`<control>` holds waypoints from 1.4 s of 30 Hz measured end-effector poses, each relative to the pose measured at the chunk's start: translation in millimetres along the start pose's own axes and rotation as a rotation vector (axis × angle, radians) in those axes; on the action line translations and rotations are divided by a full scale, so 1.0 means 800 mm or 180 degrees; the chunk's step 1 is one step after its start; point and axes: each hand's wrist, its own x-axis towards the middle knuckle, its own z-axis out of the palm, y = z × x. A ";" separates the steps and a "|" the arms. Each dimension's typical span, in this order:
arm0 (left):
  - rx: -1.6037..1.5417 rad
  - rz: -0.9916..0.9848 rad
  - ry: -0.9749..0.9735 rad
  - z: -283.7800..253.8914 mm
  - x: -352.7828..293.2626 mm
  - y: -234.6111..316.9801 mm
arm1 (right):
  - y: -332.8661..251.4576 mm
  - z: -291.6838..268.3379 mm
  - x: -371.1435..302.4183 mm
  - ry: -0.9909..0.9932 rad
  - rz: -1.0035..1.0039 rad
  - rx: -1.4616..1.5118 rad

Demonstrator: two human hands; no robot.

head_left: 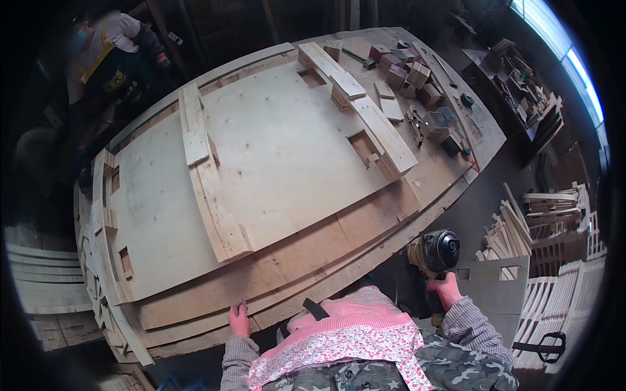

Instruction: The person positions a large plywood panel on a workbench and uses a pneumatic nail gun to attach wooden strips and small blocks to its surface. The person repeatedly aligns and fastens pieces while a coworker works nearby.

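Note:
My right hand (447, 290), in a pink glove, is closed round the handle of a nail gun (435, 253) with a round black cap, held off the table's near edge. My left hand (239, 320), also gloved in pink, is at the near edge of the worktable (287, 311), fingers drawn together with dark tips; what they hold, if anything, is too small to make out. Beyond it lies a large pale plywood panel (267, 143) with square cutouts. Across it run a middle wooden batten (207, 182), a right batten (381, 124) and a left batten (104, 221).
Wood blocks (417, 75) and a tape measure (467, 100) lie on the table's far right. Another person (117, 58) stands at the far left. Slat stacks (554, 306) and a leaning panel with cutouts (492, 287) stand at right; more boards (49, 280) lie at left.

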 end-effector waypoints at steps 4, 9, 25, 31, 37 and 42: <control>-0.0258 -0.0307 0.0420 0.101 -0.027 0.018 | -0.021 -0.072 0.083 -0.0226 0.0061 0.0188; -0.0433 -0.0397 -0.0123 0.246 -0.106 0.044 | -0.074 -0.158 0.186 -0.0305 -0.0126 -0.0027; -0.0076 -0.0945 0.0664 0.312 -0.186 0.065 | -0.068 -0.167 0.491 0.0228 -0.1717 -0.4396; 0.0498 -0.0982 0.0977 0.317 -0.178 0.042 | -0.039 -0.161 0.503 0.0594 -0.1882 -0.3883; 0.0829 -0.0583 0.1159 0.293 -0.135 0.044 | -0.037 -0.133 0.476 0.1345 -0.1902 -0.3444; 0.1134 -0.0534 0.1167 0.274 -0.124 0.034 | -0.042 -0.090 0.441 0.1805 -0.1760 -0.2216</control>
